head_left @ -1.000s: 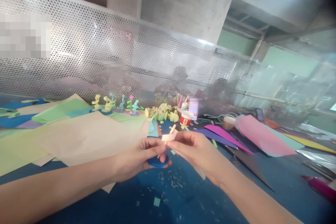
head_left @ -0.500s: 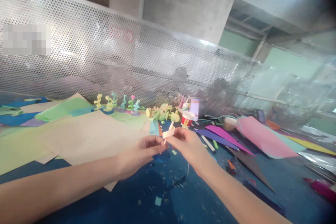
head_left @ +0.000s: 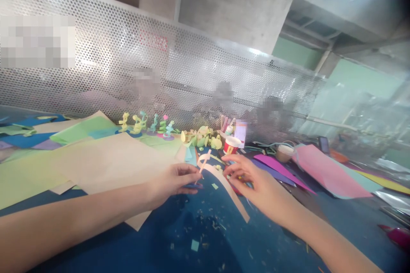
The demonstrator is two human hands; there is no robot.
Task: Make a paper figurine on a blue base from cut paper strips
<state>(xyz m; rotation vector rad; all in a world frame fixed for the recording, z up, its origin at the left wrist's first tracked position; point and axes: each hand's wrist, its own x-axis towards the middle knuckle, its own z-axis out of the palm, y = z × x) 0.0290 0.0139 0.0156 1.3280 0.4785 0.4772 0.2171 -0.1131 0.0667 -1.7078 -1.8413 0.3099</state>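
Between its thumb and fingers, my left hand (head_left: 179, 178) pinches a thin pale stick (head_left: 205, 162) near its lower end. A long pale pink paper strip (head_left: 228, 185) loops round the upper part of the stick, and its loose tail curves down to the right over the blue table (head_left: 173, 230). My right hand (head_left: 241, 175) is beside the strip with its fingers apart and curved, holding nothing that I can see. Behind the hands stands a red and white paper cup (head_left: 231, 145), next to a pile of yellow-green paper pieces (head_left: 203, 137).
Large cream sheets (head_left: 112, 160) cover the left side. Small curled paper figures (head_left: 137, 124) stand at the back before a perforated metal screen (head_left: 195, 64). To the right lie magenta paper (head_left: 278, 170), pink paper (head_left: 329, 172) and a brown cup (head_left: 285, 152). Paper scraps dot the table.
My right hand has opened and moved right, away from the stick. The strip now hangs out in a long curve with a looser loop. My left hand still holds the stick.
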